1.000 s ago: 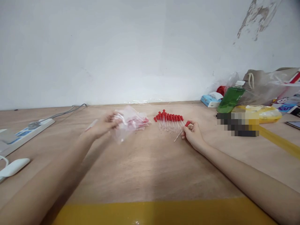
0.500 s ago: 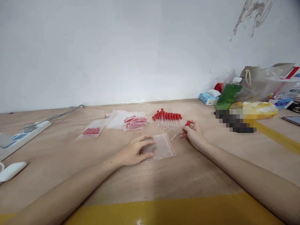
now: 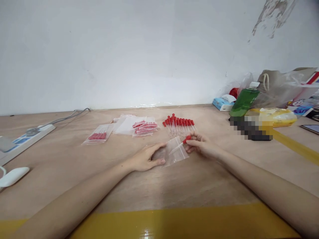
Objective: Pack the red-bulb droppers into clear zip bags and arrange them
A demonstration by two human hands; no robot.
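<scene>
Low over the table, a clear zip bag [image 3: 169, 158] lies between my hands with its mouth toward the right. My left hand [image 3: 147, 157] holds the bag from the left, thumb at its near edge and fingers at its far edge. A dropper with a red rubber bulb [image 3: 186, 139] is pinched in my right hand [image 3: 203, 146]. The dropper's clear tube points left, overlapping the bag's mouth; it looks to be inside. Just beyond lies a row of red-bulbed droppers [image 3: 178, 122], bulbs away from me.
Filled bags of droppers [image 3: 146, 127] lie behind my left hand, near flat bags [image 3: 127, 123] and another filled bag [image 3: 97, 134]. A power strip [image 3: 27, 142] is at left. A green bottle [image 3: 244, 101], tissue pack [image 3: 223, 103] and yellow packet [image 3: 277, 117] stand at right.
My right hand has moved left and brought the dropper's tube to the bag's mouth. The bag has lifted and bulged slightly in my left hand.
</scene>
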